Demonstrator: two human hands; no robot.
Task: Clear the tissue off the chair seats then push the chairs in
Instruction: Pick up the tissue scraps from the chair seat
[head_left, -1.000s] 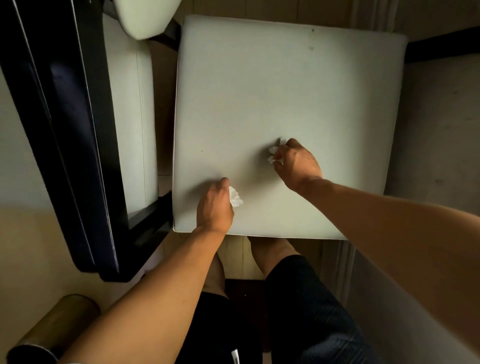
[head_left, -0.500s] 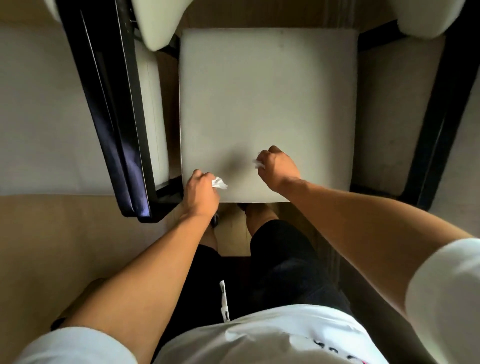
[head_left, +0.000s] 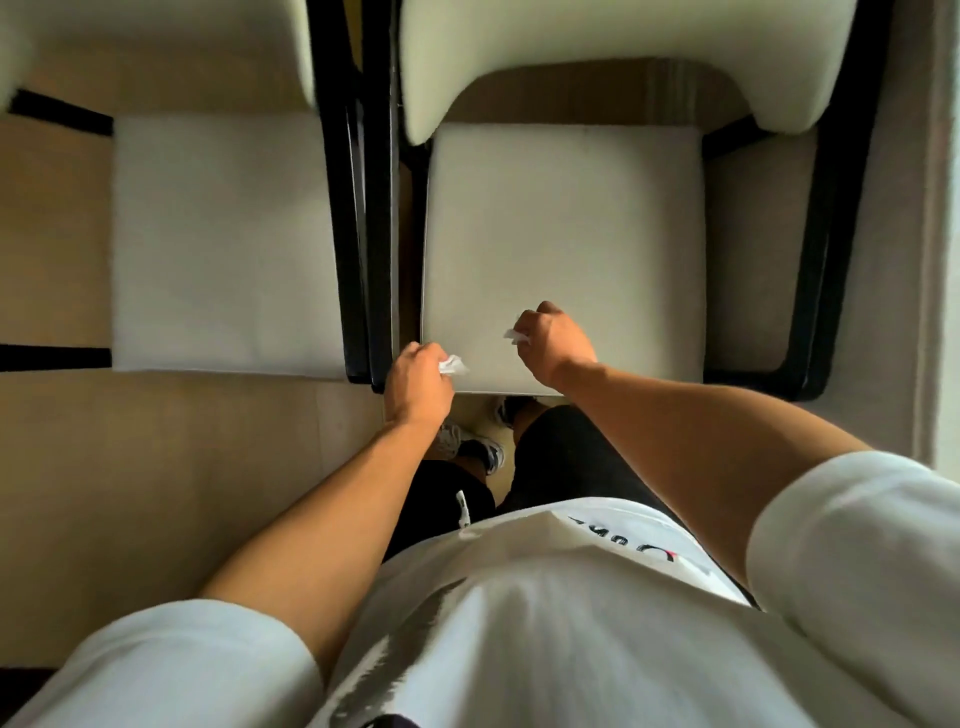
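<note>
Two white-cushioned chairs with black frames stand side by side below me. Over the front edge of the right chair seat (head_left: 566, 239), my left hand (head_left: 415, 387) grips a small crumpled white tissue (head_left: 452, 365). My right hand (head_left: 553, 338) hovers a little farther in over the same seat and pinches another white tissue scrap (head_left: 514, 336). The left chair seat (head_left: 223, 244) shows no tissue on it. Both fists are curled round their tissue pieces.
Cream chair backrests (head_left: 597, 57) curve across the top of the view. Black armrest frames (head_left: 371, 208) run between the two chairs and along the right side (head_left: 826, 249). Beige floor (head_left: 156, 467) lies at the left. My legs and shoes (head_left: 488, 447) stand just before the seat.
Both hands have drawn back toward the seat's front edge with the tissue pieces. My head has risen, so more of both chairs and my shirt shows.
</note>
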